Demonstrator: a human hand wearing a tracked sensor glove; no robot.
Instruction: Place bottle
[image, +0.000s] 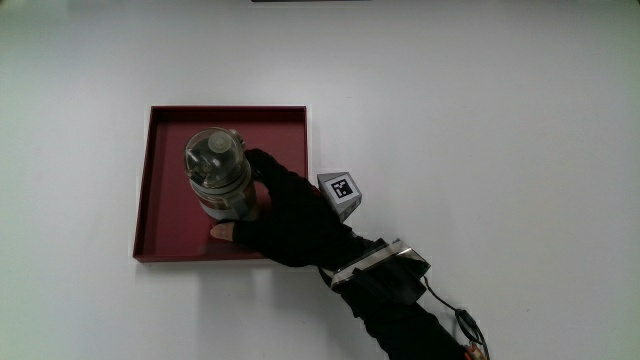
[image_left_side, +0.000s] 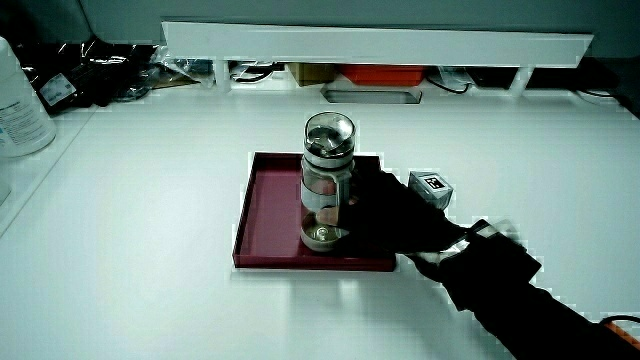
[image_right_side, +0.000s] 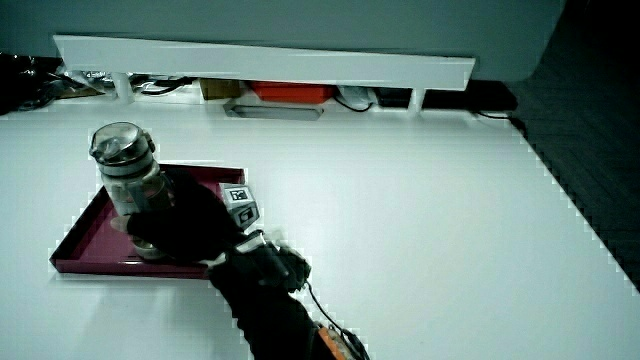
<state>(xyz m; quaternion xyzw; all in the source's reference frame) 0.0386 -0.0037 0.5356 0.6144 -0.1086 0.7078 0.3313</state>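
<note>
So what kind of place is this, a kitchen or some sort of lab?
Most likely a lab or recording bench, not a kitchen: a plain white table, a low partition with cables and gear under it, and a patterned cube on the gloved hand holding the bottle.

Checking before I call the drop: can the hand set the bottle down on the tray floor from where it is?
Probably yes. The hand grips the upright bottle over the red tray, whose bare floor has nothing in the way; in a side view the bottle looks at or near the floor.
</note>
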